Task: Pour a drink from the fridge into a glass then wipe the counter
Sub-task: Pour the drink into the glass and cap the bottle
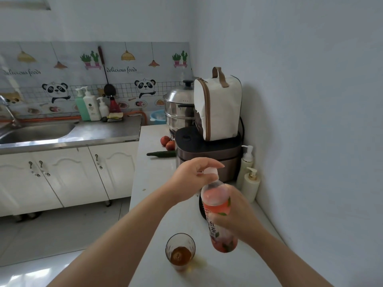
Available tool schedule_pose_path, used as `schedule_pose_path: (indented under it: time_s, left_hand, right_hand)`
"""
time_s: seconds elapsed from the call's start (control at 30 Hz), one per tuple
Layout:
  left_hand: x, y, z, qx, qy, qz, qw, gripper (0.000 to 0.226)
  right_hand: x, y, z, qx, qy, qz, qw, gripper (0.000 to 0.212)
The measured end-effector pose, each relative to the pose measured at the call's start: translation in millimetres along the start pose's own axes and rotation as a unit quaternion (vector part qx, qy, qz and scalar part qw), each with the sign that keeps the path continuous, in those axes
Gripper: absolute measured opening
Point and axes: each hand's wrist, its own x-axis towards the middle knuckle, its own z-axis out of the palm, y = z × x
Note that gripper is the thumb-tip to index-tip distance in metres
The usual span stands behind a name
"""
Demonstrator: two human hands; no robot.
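Observation:
A plastic drink bottle (pixel 216 206) with a pink and red label is held above the white counter (pixel 157 183), tilted slightly. My right hand (pixel 238 214) grips its body from the right. My left hand (pixel 194 175) is closed over the cap (pixel 211 172) at the top. In front of the bottle stands a ribbed glass (pixel 180 250) holding a little brown drink. A small yellowish puddle (pixel 200 262) lies on the counter right of the glass.
Behind the bottle sit a dark rice cooker (pixel 207 150) with a white bag (pixel 219 108) on top, a steel steamer pot (pixel 179 108), two pump bottles (pixel 248 183), a cucumber (pixel 161 154) and two red fruits (pixel 167 142). A steel sink (pixel 35 131) is at the left.

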Motion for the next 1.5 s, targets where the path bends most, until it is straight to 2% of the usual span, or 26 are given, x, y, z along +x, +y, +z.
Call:
schedule_pose_path:
  time_s: [0.13,0.23,0.37,0.5,0.57,0.67,0.83,0.97,1.07,1.17,1.23,1.3,1.4,1.5]
  left_hand:
    - [1,1,-2,-0.023,0.044,-0.004,0.999,0.025]
    - [-1,-1,-8,-0.021,0.034,-0.003,0.999,0.034]
    - [-3,-1,-12,-0.018,0.027,-0.007,0.999,0.035]
    - [-2,-1,-13,0.089,0.12,-0.032,0.988,0.044]
    - [-4,-3,-14,0.132,0.13,-0.023,0.982,0.038]
    - [-6,-6,-19,0.128,0.114,-0.02,0.985,0.026]
    - [-9,-2,-24,0.11,0.04,-0.016,0.993,0.041]
    - [-9,0,-20,0.172,0.086,-0.039,0.981,0.052]
    - [-9,-1,-17,0.207,0.113,-0.029,0.971,0.039]
    - [-9,-1,-19,0.156,0.072,-0.029,0.985,0.034]
    - [-9,-1,-22,0.125,0.025,-0.019,0.992,0.04]
    - [-10,-2,-22,0.119,0.013,-0.018,0.993,0.05]
    - [-10,-2,-17,0.112,0.083,-0.054,0.989,0.055]
    - [-10,-1,-12,0.136,0.123,-0.051,0.982,0.04]
  right_hand:
    - [2,-5,3,-0.01,-0.002,-0.004,1.0,0.063]
    - [4,-9,6,-0.019,-0.001,-0.001,1.0,0.067]
    - [7,-14,8,-0.027,-0.003,-0.005,1.0,0.069]
    - [8,-23,8,-0.023,-0.002,-0.016,1.0,0.064]
    - [8,-27,8,-0.021,-0.007,-0.018,1.0,0.063]
    - [8,-29,8,-0.027,-0.01,-0.018,0.999,0.065]
    - [8,-27,12,-0.023,-0.01,-0.002,1.0,0.067]
    - [11,-27,14,-0.014,-0.012,-0.008,1.0,0.069]
    - [12,-27,15,-0.017,-0.01,-0.014,1.0,0.069]
    - [12,-23,15,-0.018,-0.013,-0.01,1.0,0.068]
    - [11,-21,15,-0.014,-0.014,-0.004,1.0,0.067]
    - [10,-19,15,-0.012,-0.014,0.001,1.0,0.067]
    - [10,-19,14,-0.016,-0.014,0.001,1.0,0.067]
    - [9,-17,12,-0.01,-0.014,-0.002,1.0,0.07]
